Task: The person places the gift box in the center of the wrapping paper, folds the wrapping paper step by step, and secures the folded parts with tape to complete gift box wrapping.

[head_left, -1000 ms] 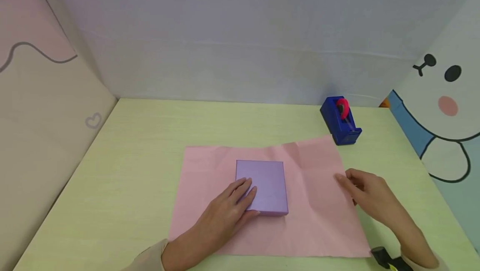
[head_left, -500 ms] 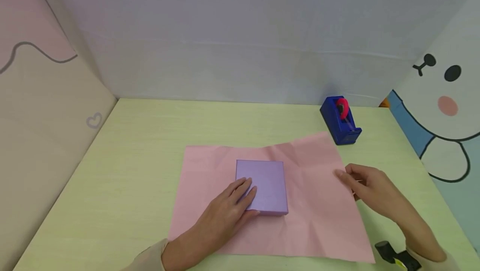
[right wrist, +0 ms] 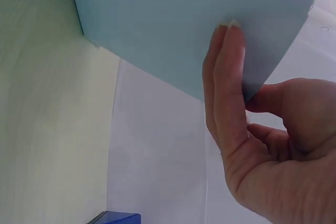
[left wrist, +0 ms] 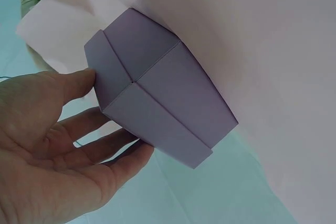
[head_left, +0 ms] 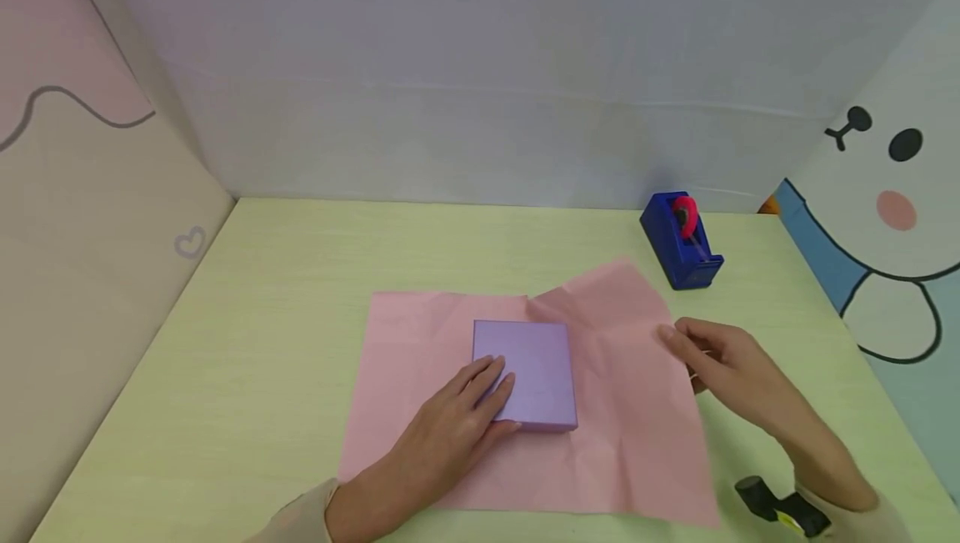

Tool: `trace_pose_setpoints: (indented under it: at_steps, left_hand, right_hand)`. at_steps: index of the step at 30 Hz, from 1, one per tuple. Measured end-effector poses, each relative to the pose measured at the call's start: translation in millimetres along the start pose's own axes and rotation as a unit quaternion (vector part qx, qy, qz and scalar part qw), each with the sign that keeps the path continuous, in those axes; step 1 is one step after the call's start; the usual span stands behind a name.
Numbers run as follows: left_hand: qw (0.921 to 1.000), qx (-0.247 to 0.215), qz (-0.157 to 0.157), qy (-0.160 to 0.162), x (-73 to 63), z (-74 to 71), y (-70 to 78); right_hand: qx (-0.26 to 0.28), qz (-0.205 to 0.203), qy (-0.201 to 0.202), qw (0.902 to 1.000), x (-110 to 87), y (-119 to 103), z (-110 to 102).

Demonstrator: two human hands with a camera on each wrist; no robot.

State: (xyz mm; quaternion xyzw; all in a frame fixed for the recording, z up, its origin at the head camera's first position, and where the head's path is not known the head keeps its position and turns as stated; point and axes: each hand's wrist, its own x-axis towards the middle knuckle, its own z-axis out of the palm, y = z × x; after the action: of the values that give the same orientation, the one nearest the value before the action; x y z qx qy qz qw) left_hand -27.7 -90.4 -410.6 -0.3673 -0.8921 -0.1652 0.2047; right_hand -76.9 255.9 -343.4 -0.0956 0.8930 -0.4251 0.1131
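A lilac lidded box sits on a sheet of pink paper, its lid seam showing in the left wrist view. My left hand holds the box at its near left corner, fingers over the top and thumb along the front side. At the sheet's right edge, my right hand pinches the paper between thumb and fingers. That side of the paper is lifted and creased, its far right corner raised. In the right wrist view, the paper looks bluish, with two straight fingers along its underside.
A blue tape dispenser with a pink-red roll stands at the back right of the pale wooden table. White cloth walls with printed drawings close in the back and sides. A black strap is on the right wrist.
My right hand has moved left and slightly away from me, drawing the paper's right edge up and inward. The left hand and the box stay in place.
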Motion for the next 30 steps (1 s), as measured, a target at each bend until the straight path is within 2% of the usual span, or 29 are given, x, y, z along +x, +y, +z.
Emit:
trace_pose_setpoints:
  at_steps: [10,17,30]
  left_hand:
    - [1.0000,-0.001,0.000,0.002,-0.9,1.3,-1.2]
    - [1.0000,-0.003,0.001,0.003,-0.2,1.6,-1.6]
    - [1.0000,-0.005,0.003,-0.001,0.5,0.4,-1.7]
  right_hand:
    - [0.041,-0.041,0.005,0.9983,6.6,-12,12]
    - [0.060,-0.053,0.004,0.9968,11.4,-22,20]
    - [0.099,-0.091,-0.025,0.9906,20.9,-33,37]
